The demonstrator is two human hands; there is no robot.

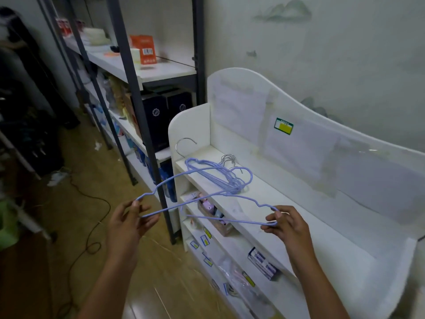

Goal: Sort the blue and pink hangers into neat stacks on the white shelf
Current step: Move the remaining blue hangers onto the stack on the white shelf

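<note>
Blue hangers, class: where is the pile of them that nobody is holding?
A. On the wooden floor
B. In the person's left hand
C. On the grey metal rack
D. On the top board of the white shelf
D: the loose pile of blue hangers lies on the top board of the white shelf, near its left end, beyond the hangers gripped by the left hand and the right hand.

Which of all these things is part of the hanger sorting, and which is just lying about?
Part of the job:
- left hand and right hand, each pinching a blue hanger
- stack of blue hangers
- white shelf

Just lying about:
- orange packet
- dark boxes
- black cable
</note>
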